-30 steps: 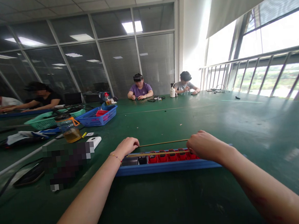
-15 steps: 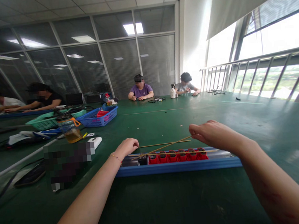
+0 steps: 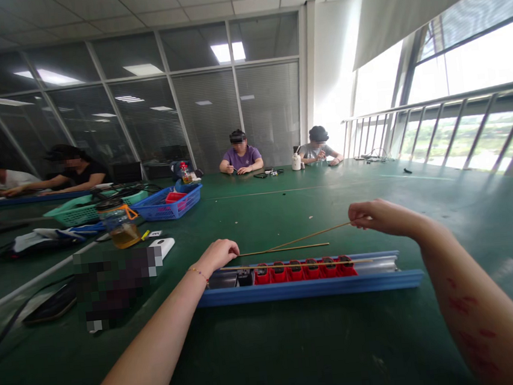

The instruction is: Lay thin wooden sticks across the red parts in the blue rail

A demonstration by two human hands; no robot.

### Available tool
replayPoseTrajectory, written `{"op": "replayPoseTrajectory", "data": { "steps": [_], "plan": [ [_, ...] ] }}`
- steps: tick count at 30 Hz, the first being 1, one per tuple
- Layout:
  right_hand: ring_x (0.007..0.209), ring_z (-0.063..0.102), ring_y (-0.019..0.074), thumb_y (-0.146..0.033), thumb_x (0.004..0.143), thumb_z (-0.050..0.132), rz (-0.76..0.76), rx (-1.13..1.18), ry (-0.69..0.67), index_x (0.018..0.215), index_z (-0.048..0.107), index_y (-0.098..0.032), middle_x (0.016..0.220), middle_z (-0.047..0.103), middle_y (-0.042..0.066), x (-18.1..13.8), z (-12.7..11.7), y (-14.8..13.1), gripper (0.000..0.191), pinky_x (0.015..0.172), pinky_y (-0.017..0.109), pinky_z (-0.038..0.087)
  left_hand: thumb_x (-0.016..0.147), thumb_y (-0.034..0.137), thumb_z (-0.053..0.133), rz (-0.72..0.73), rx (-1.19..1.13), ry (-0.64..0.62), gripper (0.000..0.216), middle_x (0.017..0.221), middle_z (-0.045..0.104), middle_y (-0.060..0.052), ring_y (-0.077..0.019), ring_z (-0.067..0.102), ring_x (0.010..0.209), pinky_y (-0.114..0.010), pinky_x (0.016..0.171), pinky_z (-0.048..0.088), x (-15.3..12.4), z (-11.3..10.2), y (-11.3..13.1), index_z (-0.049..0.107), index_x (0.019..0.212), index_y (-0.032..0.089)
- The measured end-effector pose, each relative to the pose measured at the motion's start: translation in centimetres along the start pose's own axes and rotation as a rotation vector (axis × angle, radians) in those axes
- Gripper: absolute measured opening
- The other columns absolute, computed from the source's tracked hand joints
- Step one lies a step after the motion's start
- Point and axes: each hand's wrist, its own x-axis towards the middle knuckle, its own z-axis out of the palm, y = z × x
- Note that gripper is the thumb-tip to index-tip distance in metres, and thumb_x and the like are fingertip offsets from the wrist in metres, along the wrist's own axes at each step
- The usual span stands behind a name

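Observation:
A long blue tray (image 3: 311, 288) lies in front of me with a row of several red parts (image 3: 304, 269) in it, and a thin brass rod (image 3: 363, 260) rests along their tops. My right hand (image 3: 376, 215) is raised past the tray's right end and pinches a second thin rod (image 3: 315, 234), which slants down to the left. A third rod (image 3: 289, 248) lies flat on the green table (image 3: 298, 346) behind the tray. My left hand (image 3: 219, 253) rests curled at the tray's left end, its fingertips at that rod's end; whether it grips anything is hidden.
To the left stand a blue basket (image 3: 171, 202), a green basket (image 3: 79, 207), a jar of amber liquid (image 3: 119, 225), a white device (image 3: 162, 246) and black cables (image 3: 49, 303). Several people sit along the table's far and left sides. A railing (image 3: 436, 127) and windows run on the right.
My right hand has lifted off the tray's right end and moved right and away, raising one rod by its end. The red parts it covered now show. My left hand has stayed put.

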Motion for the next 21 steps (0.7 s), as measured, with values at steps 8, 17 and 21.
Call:
{"op": "replayPoseTrajectory", "data": {
  "steps": [8,17,21],
  "plan": [
    [0.063,0.061,0.0145,-0.019,0.077,0.042,-0.11,0.195,-0.112,0.09,0.052,-0.018,0.076,0.066,0.003,3.5,5.3,-0.4,0.017,0.057,0.024,0.045,0.077,0.029,0.05,0.006,-0.014,0.022,0.018,0.086,0.068,0.0,-0.0143,0.061,0.081,-0.021,0.07,0.043,0.1,0.1,0.2,0.066,0.081,0.024],
    [0.091,0.06,0.0203,-0.018,0.077,0.04,-0.185,0.116,-0.169,0.099,0.066,-0.02,0.102,0.066,0.004,5.8,8.1,-1.4,0.034,0.081,0.029,0.045,0.076,0.039,0.052,0.051,-0.044,0.045,0.022,0.082,0.067,0.0,-0.0134,0.06,0.075,-0.02,0.063,0.041,0.2,0.5,0.0,0.065,0.079,0.023],
    [0.102,0.055,0.0219,-0.023,0.079,0.041,-0.163,0.1,-0.241,0.112,0.06,-0.019,0.115,0.059,0.005,6.2,8.8,-2.0,0.038,0.09,0.031,0.04,0.074,0.035,0.054,0.049,-0.045,0.041,0.017,0.08,0.067,0.001,-0.0127,0.06,0.074,-0.019,0.063,0.041,0.3,0.5,-0.1,0.065,0.078,0.023]
  ]
}}
